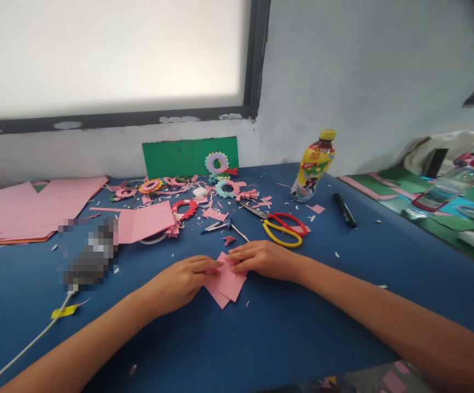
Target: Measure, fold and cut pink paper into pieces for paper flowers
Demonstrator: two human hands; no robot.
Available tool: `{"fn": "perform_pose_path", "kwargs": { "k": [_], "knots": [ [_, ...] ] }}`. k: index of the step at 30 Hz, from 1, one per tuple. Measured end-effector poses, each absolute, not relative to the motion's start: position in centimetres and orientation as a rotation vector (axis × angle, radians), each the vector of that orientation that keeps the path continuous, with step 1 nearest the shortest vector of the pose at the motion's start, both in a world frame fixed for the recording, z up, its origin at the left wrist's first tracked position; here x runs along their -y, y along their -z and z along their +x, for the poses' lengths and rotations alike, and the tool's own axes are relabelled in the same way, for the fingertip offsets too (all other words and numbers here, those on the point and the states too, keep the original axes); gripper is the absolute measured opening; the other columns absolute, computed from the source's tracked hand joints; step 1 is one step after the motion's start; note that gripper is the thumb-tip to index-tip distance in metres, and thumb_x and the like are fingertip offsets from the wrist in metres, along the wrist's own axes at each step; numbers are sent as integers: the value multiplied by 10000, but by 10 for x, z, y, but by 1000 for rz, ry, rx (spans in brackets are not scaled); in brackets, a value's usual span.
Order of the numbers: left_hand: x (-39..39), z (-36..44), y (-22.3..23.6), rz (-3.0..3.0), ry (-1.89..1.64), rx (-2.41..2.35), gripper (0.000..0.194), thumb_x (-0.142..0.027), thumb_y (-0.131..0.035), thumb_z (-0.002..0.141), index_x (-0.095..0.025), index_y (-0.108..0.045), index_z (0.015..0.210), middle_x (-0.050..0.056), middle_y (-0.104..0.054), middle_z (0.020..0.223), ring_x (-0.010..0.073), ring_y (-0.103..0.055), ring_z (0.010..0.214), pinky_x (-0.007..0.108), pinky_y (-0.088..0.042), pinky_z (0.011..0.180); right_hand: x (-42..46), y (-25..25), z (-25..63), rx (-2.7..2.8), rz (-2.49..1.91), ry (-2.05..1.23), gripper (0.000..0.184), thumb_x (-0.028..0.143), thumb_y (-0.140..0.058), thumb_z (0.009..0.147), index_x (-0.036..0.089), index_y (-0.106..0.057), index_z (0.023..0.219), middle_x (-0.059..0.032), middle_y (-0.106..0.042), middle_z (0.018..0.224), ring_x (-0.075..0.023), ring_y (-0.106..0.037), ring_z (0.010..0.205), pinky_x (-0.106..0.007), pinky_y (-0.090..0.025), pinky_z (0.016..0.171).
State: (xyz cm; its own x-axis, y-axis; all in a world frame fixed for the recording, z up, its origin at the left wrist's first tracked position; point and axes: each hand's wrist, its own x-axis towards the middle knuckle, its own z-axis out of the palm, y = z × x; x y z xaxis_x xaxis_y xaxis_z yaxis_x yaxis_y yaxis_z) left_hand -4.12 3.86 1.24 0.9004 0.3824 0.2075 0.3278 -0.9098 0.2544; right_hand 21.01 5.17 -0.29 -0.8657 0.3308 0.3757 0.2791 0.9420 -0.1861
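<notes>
Two or more pink papers (229, 281), flat and overlapping, their sharp corners toward six o'clock, lie on the blue table (294, 327); the left hand (188, 278) touches them at nine o'clock, the right hand (266, 259) at two; whether fingers pinch, I cannot tell; one scissors (266, 219) lies at two o'clock; one bottle (314, 166) stands at one, contents unclear.

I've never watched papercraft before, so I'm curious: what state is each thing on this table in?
Left hand: touching small pink paper pieces
Right hand: touching them too
Small pink paper pieces: overlapping
Scissors: lying flat, unheld
Drink bottle: standing, yellow cap on
Black marker: lying down
Green board: propped upright against the wall
Large pink sheets: piled flat
White cable: joined to a blurred device
</notes>
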Motion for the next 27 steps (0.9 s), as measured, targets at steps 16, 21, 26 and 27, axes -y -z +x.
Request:
{"fn": "perform_pose_path", "kwargs": {
  "k": [16, 21, 26, 27],
  "knots": [
    [-30, -33, -20, 2865, -292, -635, 351, -28, -386, 764, -140, -596, 1022, 83, -602, 1151, 205, -523, 1060, 341, -425, 924, -47, -4, 207, 2712, -514, -201, 262, 81, -419, 860, 161, -653, 946, -46, -652, 1094, -151, -540, 1103, -295, -410, 948],
    [-21, -26, -26, 2843, -270, -836, 327, -30, -435, 682, -169, -617, 916, 55, -668, 903, 225, -539, 900, 368, -416, 815, -26, -7, 194, 2724, -736, -60, 281, 86, -447, 794, 156, -617, 1005, -60, -628, 1133, -218, -476, 1162, -439, -243, 1038],
    [-19, -25, -28, 2792, -264, -1045, 344, -67, -445, 677, -186, -630, 941, 59, -633, 745, 212, -553, 814, 372, -378, 788, -17, -10, 189, 2663, -938, -137, 351, 131, -438, 767, 147, -583, 1086, -104, -650, 1060, -227, -523, 1094, -468, -224, 1012],
    [-18, -25, -29, 2787, -251, -1096, 347, -69, -438, 680, -194, -638, 935, 64, -632, 756, 207, -559, 802, 375, -371, 788, -18, -11, 191, 2643, -980, -169, 360, 120, -435, 755, 167, -590, 1077, -91, -662, 1026, -222, -536, 1071, -475, -225, 1002]
  ]
}}
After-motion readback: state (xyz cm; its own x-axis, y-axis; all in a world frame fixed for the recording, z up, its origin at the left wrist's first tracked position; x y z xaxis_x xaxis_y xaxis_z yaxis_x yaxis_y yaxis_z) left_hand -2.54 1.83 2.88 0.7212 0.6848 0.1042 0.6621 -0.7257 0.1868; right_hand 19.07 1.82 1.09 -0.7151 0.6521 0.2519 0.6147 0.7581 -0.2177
